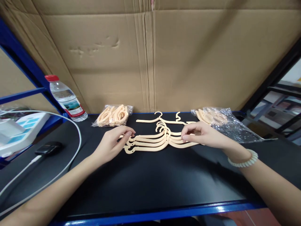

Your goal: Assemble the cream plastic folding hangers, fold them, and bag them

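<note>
Several cream plastic hangers lie fanned in an overlapping row on the black table top. My left hand rests on their left ends, fingers curled and pinching the arms. My right hand pinches the right ends; a pale bead bracelet circles that wrist. Two more loose hangers lie just behind the row.
A sealed bag of hangers sits back left and an open clear bag with hangers back right. A water bottle, a white cable, a black device and a white box stand left. Cardboard walls the back.
</note>
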The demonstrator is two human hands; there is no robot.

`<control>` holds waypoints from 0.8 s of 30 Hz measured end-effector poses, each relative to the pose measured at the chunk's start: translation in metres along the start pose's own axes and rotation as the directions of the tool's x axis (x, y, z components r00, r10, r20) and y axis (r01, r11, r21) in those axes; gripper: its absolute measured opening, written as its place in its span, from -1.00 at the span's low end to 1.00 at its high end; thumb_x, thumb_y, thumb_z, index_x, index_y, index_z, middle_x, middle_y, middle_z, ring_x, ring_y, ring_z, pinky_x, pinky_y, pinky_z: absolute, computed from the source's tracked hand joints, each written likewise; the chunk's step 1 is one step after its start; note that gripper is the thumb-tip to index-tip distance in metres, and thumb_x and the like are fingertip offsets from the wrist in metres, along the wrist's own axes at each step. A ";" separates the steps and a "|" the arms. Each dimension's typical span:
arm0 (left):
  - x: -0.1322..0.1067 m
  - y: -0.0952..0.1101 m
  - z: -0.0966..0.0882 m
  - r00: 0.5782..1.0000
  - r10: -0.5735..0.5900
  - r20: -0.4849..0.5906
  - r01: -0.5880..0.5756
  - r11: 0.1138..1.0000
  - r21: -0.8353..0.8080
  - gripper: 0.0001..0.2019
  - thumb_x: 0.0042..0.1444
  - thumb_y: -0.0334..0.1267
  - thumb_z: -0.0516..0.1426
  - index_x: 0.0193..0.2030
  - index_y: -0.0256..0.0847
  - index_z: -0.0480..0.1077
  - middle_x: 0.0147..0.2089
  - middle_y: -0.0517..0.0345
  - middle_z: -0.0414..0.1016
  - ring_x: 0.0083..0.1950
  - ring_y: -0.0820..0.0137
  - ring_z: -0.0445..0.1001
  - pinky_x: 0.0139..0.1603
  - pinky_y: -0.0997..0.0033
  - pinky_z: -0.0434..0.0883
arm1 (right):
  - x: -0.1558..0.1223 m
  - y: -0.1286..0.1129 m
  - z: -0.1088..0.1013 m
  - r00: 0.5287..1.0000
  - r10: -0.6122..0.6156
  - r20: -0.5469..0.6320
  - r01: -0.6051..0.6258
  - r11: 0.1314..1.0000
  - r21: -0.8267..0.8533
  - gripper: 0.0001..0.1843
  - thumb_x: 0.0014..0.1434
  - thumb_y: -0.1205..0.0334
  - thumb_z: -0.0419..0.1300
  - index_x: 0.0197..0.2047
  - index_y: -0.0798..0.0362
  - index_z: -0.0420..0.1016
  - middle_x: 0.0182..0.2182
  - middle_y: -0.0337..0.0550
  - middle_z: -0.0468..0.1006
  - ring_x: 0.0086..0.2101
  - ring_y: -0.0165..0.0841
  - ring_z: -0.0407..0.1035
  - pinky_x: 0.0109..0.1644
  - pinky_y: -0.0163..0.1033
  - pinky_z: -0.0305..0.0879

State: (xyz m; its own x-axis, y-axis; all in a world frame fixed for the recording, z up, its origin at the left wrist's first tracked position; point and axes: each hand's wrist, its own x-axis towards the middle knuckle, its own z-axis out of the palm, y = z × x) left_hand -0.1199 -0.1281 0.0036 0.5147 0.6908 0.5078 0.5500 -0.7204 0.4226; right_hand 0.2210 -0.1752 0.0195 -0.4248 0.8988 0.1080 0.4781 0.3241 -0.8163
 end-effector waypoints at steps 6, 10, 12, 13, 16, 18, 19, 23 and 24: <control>0.003 -0.017 0.003 0.984 -0.177 -0.036 0.163 0.956 -0.243 -0.72 0.28 -0.08 0.02 -0.22 -0.22 0.44 -0.33 0.11 0.52 -0.27 0.34 0.52 -0.18 0.35 0.47 | 0.005 0.009 -0.005 0.999 0.017 -0.032 -0.014 0.994 0.104 -0.71 0.15 -0.01 0.26 -0.36 0.07 0.52 -0.41 -0.15 0.53 -0.34 -0.34 0.40 -0.25 -0.24 0.30; 0.003 -0.022 0.004 0.970 -0.236 -0.054 0.209 0.930 -0.304 -0.70 0.23 -0.03 0.07 -0.23 -0.23 0.46 -0.32 0.09 0.52 -0.28 0.32 0.52 -0.18 0.31 0.49 | 0.007 0.020 -0.010 0.991 0.028 -0.133 -0.007 0.988 0.156 -0.72 0.12 0.00 0.30 -0.34 0.07 0.53 -0.40 -0.15 0.54 -0.33 -0.34 0.41 -0.21 -0.23 0.32; 0.002 -0.022 0.004 0.970 -0.237 -0.053 0.208 0.923 -0.324 -0.70 0.23 -0.03 0.07 -0.23 -0.23 0.46 -0.32 0.09 0.51 -0.28 0.32 0.52 -0.18 0.31 0.49 | 0.009 0.026 -0.014 0.979 0.054 -0.196 -0.019 0.985 0.173 -0.73 0.09 0.00 0.32 -0.33 0.06 0.55 -0.42 -0.15 0.54 -0.34 -0.34 0.41 -0.22 -0.22 0.32; 0.002 -0.021 0.005 0.971 -0.235 -0.049 0.206 0.920 -0.332 -0.70 0.24 -0.03 0.07 -0.23 -0.23 0.46 -0.32 0.09 0.51 -0.27 0.33 0.51 -0.18 0.32 0.48 | 0.009 0.029 -0.016 0.972 0.063 -0.225 -0.021 0.982 0.187 -0.74 0.08 0.01 0.33 -0.33 0.05 0.55 -0.42 -0.15 0.54 -0.34 -0.35 0.41 -0.23 -0.22 0.32; 0.001 -0.020 0.006 0.974 -0.224 -0.032 0.200 0.920 -0.338 -0.71 0.25 -0.05 0.07 -0.22 -0.23 0.45 -0.33 0.10 0.51 -0.27 0.34 0.51 -0.20 0.34 0.47 | 0.012 0.037 -0.022 0.959 0.054 -0.279 0.018 0.968 0.251 -0.81 0.05 0.09 0.35 -0.33 0.03 0.56 -0.41 -0.17 0.54 -0.34 -0.36 0.39 -0.21 -0.23 0.31; 0.001 -0.020 0.006 0.977 -0.214 -0.026 0.193 0.922 -0.334 -0.72 0.26 -0.05 0.06 -0.21 -0.23 0.45 -0.33 0.10 0.51 -0.28 0.34 0.50 -0.20 0.35 0.46 | 0.013 0.041 -0.025 0.953 0.045 -0.301 0.056 0.947 0.318 -0.86 0.01 0.16 0.36 -0.39 0.03 0.55 -0.41 -0.17 0.52 -0.34 -0.37 0.37 -0.22 -0.24 0.28; 0.001 -0.020 0.007 0.977 -0.211 -0.025 0.190 0.923 -0.335 -0.72 0.26 -0.06 0.06 -0.21 -0.23 0.45 -0.32 0.10 0.51 -0.28 0.35 0.50 -0.20 0.35 0.46 | 0.013 0.041 -0.026 0.951 0.046 -0.306 0.070 0.931 0.358 -0.89 -0.01 0.19 0.35 -0.43 0.03 0.53 -0.42 -0.18 0.51 -0.35 -0.37 0.36 -0.23 -0.24 0.27; 0.000 -0.021 0.007 0.978 -0.207 -0.026 0.186 0.922 -0.338 -0.73 0.26 -0.06 0.06 -0.21 -0.22 0.45 -0.31 0.10 0.51 -0.27 0.34 0.50 -0.19 0.35 0.46 | 0.012 0.043 -0.030 0.951 0.059 -0.304 0.105 0.863 0.494 -0.90 -0.03 0.32 0.28 -0.53 0.03 0.44 -0.45 -0.19 0.48 -0.37 -0.39 0.32 -0.25 -0.25 0.24; 0.000 -0.021 0.007 0.978 -0.207 -0.025 0.187 0.923 -0.337 -0.73 0.26 -0.07 0.06 -0.21 -0.22 0.45 -0.31 0.10 0.51 -0.27 0.34 0.50 -0.19 0.35 0.46 | 0.012 0.044 -0.031 0.950 0.059 -0.307 0.112 0.852 0.511 -0.89 -0.03 0.34 0.26 -0.54 0.03 0.43 -0.45 -0.18 0.48 -0.38 -0.39 0.31 -0.25 -0.25 0.23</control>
State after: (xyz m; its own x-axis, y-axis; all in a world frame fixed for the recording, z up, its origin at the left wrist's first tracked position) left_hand -0.1275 -0.1125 -0.0104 0.3732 0.8233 0.4277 0.3825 -0.5565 0.7376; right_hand 0.2608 -0.1409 0.0024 -0.1391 0.9635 0.2285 -0.0336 0.2260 -0.9735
